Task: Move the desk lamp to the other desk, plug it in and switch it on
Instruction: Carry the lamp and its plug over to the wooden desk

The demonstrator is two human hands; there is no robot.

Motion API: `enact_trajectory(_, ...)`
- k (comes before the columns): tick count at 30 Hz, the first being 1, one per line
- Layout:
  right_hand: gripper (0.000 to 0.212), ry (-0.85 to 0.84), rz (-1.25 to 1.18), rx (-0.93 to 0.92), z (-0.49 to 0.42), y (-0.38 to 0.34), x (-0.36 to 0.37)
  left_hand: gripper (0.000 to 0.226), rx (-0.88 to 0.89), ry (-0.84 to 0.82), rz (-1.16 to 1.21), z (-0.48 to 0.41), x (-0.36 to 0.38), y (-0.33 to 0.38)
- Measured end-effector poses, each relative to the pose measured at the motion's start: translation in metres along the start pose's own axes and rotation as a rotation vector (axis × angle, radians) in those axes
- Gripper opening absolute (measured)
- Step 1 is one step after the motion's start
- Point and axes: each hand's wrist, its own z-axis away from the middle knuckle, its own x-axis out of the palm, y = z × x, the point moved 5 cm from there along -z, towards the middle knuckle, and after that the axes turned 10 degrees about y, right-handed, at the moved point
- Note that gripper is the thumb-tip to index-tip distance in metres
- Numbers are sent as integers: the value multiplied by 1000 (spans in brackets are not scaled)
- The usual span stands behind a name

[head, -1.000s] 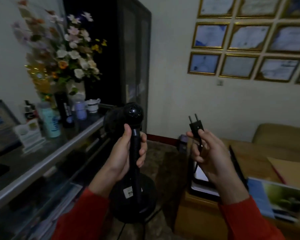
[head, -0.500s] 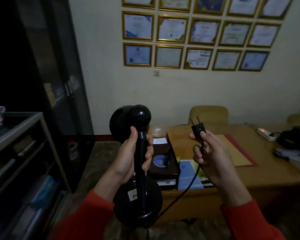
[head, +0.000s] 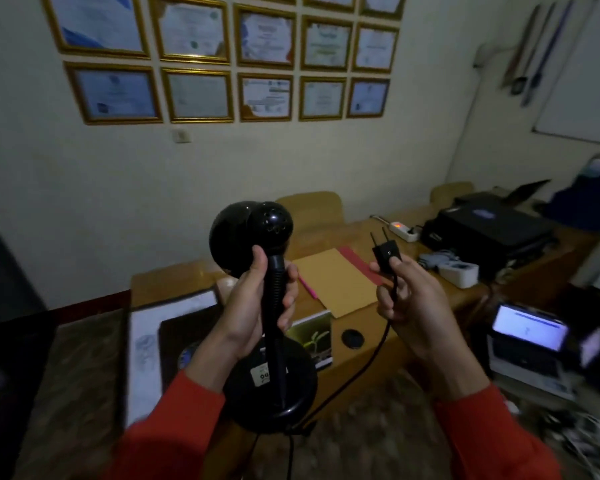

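Gold-framed certificates (head: 264, 95) line the cream wall in two rows, a small wall switch (head: 181, 135) just below them. A tan chair (head: 310, 209) sits behind, up against the wall. There's a manila envelope (head: 336, 282) lying over a red folder (head: 355, 261), a pink pen (head: 307, 287) beside it, and a small round black cap (head: 352, 338) nearer the front edge. Far right, a black printer (head: 489, 230), a white box-shaped device (head: 459, 271) in front of it, and a laptop (head: 529, 336) with its screen glowing. A whiteboard (head: 582, 81) hangs on the right wall.
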Motion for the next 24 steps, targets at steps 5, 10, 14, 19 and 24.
enact_trajectory(5, 14, 124, 36, -38, -32, -21, -61, 58, -38, -96, 38, -54, 48, -32)
enact_trajectory(10, 13, 210, 70, -40, -73, -40, -126, 58, -59, -176, 56, -109, 101, -70)
enact_trajectory(14, 15, 229, 121, -34, -115, -58, -172, 59, -58, -186, 50, -157, 141, -101)
enact_trajectory(19, 20, 229, 134, -32, -167, -78, -225, 60, -31, -155, 18, -216, 183, -139)
enact_trajectory(24, 15, 226, 105, -11, -217, -95, -266, 58, -43, -117, 25, -269, 215, -173)
